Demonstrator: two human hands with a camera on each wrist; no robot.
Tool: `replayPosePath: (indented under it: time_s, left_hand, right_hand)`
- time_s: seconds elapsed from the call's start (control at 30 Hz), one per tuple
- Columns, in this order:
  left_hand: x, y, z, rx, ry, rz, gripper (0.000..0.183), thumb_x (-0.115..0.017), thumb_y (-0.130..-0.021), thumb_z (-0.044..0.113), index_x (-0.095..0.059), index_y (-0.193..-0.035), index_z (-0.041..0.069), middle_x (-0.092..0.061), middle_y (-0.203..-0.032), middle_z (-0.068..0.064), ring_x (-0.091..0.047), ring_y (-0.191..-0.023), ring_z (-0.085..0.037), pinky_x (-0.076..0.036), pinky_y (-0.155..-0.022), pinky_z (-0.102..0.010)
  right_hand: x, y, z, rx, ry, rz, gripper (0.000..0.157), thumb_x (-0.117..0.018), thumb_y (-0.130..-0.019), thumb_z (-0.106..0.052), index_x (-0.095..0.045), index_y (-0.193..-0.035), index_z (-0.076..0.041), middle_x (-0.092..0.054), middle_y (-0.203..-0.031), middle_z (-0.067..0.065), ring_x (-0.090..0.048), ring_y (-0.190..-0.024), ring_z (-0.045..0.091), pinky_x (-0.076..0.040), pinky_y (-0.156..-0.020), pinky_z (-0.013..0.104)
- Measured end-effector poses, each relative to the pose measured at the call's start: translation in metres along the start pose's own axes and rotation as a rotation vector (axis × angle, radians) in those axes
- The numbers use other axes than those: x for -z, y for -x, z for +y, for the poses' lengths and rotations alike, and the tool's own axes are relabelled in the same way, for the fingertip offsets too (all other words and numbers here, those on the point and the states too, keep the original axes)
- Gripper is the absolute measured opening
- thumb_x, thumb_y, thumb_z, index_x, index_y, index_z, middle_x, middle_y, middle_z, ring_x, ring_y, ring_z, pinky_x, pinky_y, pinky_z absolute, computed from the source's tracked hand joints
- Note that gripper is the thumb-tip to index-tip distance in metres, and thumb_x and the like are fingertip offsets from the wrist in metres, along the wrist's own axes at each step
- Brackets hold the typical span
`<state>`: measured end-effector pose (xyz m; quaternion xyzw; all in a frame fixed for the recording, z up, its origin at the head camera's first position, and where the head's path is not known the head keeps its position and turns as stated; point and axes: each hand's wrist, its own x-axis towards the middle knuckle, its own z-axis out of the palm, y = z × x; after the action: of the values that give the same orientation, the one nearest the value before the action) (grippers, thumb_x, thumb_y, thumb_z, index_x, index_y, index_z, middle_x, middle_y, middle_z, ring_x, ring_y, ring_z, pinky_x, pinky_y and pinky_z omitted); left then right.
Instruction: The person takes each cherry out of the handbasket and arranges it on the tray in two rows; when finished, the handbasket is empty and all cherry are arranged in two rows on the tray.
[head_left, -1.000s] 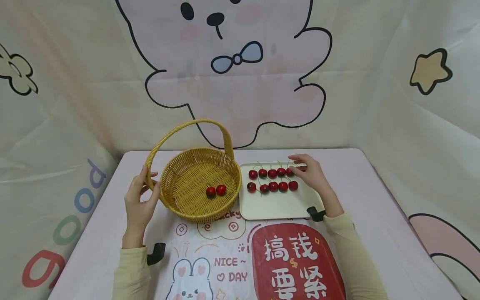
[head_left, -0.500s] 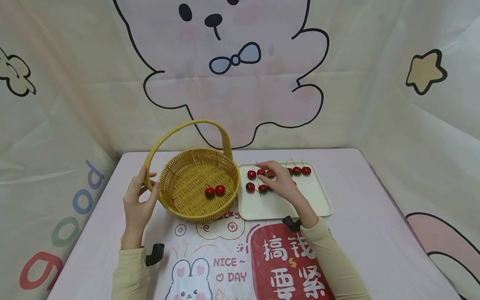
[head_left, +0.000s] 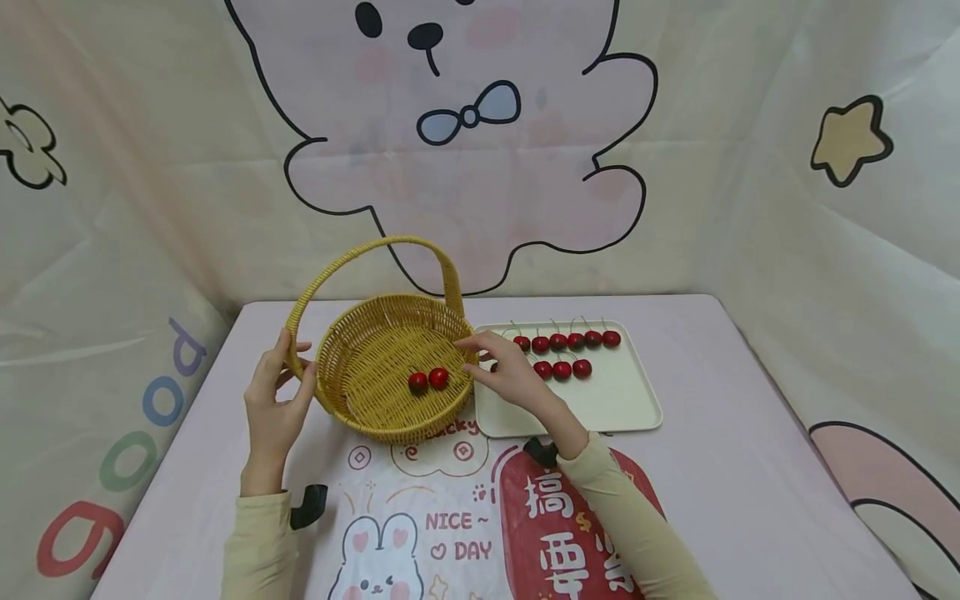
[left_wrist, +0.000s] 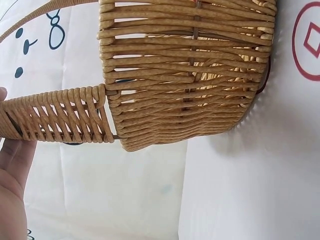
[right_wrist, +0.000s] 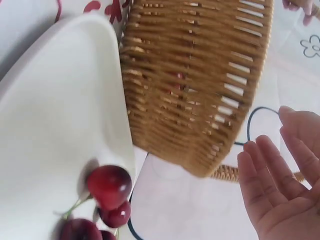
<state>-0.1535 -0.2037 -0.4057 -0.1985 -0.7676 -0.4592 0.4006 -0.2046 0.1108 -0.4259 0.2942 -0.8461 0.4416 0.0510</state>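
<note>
A yellow woven basket (head_left: 367, 379) with a tall arched handle (head_left: 341, 268) stands on the table, two red cherries (head_left: 438, 378) lying inside it. My left hand (head_left: 279, 408) pinches the left foot of that handle; the left wrist view shows fingers (left_wrist: 17, 160) against the wicker. Over the basket's right rim hovers my right hand (head_left: 513, 379), its fingers loosely extended. No cherry shows between those fingers (right_wrist: 272, 172) in the right wrist view. Two rows of stemmed cherries (head_left: 558, 342) sit on a cream tray (head_left: 607, 408); the hand hides those at the left end.
The tray stands close against the basket's right side. A white cloth (head_left: 750, 467) printed with a rabbit and a red patch of lettering (head_left: 558, 521) covers the table. Behind it hangs a curtain (head_left: 525, 192) with a cartoon animal.
My right hand has swept left, from the tray's far right end across the cherry rows to the basket's right rim. My left hand keeps its grip on the handle, and the basket stays put.
</note>
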Motion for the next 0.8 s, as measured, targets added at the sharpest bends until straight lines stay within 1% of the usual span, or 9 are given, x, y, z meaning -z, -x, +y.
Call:
replayPosePath:
  time_s: [0.07, 0.17, 0.27, 0.43, 0.53, 0.7, 0.8]
  left_hand:
    - [0.000, 0.000, 0.000, 0.001, -0.001, -0.003, 0.069, -0.059, -0.071, -0.023, -0.042, -0.135, 0.000, -0.059, -0.098, -0.027, -0.056, -0.086, 0.001, -0.047, -0.082, -0.008]
    - [0.000, -0.001, 0.000, 0.001, -0.004, -0.007, 0.069, -0.059, -0.072, -0.023, -0.042, -0.134, 0.000, -0.059, -0.097, -0.028, -0.055, -0.086, 0.001, -0.047, -0.082, -0.008]
    - [0.000, -0.001, 0.001, 0.002, -0.009, -0.010, 0.069, -0.060, -0.072, -0.023, -0.042, -0.135, 0.000, -0.059, -0.098, -0.028, -0.055, -0.086, 0.002, -0.046, -0.082, -0.008]
    - [-0.001, 0.000, 0.000, -0.003, -0.003, -0.004, 0.068, -0.059, -0.072, -0.022, -0.042, -0.135, 0.000, -0.059, -0.098, -0.027, -0.055, -0.086, 0.001, -0.047, -0.082, -0.008]
    - [-0.001, 0.000, 0.000, -0.002, -0.005, -0.005, 0.068, -0.059, -0.073, -0.022, -0.042, -0.135, 0.001, -0.059, -0.098, -0.027, -0.055, -0.087, 0.001, -0.047, -0.082, -0.008]
    - [0.000, 0.000, 0.001, 0.007, -0.018, -0.011, 0.069, -0.060, -0.072, -0.022, -0.042, -0.135, 0.001, -0.059, -0.099, -0.027, -0.054, -0.087, 0.003, -0.046, -0.082, -0.007]
    - [0.000, 0.000, 0.002, 0.005, -0.016, -0.009, 0.070, -0.060, -0.072, -0.023, -0.041, -0.135, 0.001, -0.058, -0.099, -0.027, -0.055, -0.087, 0.003, -0.046, -0.082, -0.007]
  right_hand:
    - [-0.006, -0.004, -0.003, 0.005, 0.004, -0.024, 0.032, -0.065, -0.086, -0.009, -0.061, -0.117, -0.005, -0.062, -0.109, 0.007, -0.060, -0.097, 0.023, -0.054, -0.078, 0.038]
    - [-0.016, -0.009, -0.005, 0.005, 0.007, -0.065, 0.032, -0.064, -0.087, -0.011, -0.060, -0.117, -0.005, -0.062, -0.111, 0.010, -0.060, -0.099, 0.022, -0.053, -0.081, 0.035]
    - [-0.026, -0.014, -0.006, 0.010, 0.007, -0.109, 0.032, -0.063, -0.087, -0.011, -0.059, -0.118, -0.004, -0.061, -0.113, 0.013, -0.059, -0.101, 0.024, -0.052, -0.085, 0.036]
    - [-0.039, -0.021, -0.006, -0.001, -0.001, -0.179, 0.033, -0.062, -0.088, -0.010, -0.058, -0.120, -0.004, -0.060, -0.115, 0.014, -0.059, -0.101, 0.027, -0.052, -0.086, 0.040]
    - [-0.045, -0.026, -0.008, -0.024, 0.026, -0.210, 0.034, -0.062, -0.088, -0.010, -0.058, -0.121, -0.004, -0.060, -0.117, 0.012, -0.058, -0.102, 0.025, -0.051, -0.087, 0.038]
    - [-0.053, -0.036, -0.011, -0.069, 0.111, -0.273, 0.034, -0.061, -0.089, -0.015, -0.058, -0.122, -0.007, -0.060, -0.120, 0.007, -0.056, -0.106, 0.020, -0.049, -0.090, 0.033]
    - [-0.057, -0.042, -0.010, -0.081, 0.149, -0.301, 0.034, -0.062, -0.089, -0.016, -0.059, -0.121, -0.008, -0.061, -0.119, 0.008, -0.056, -0.106, 0.018, -0.048, -0.091, 0.030]
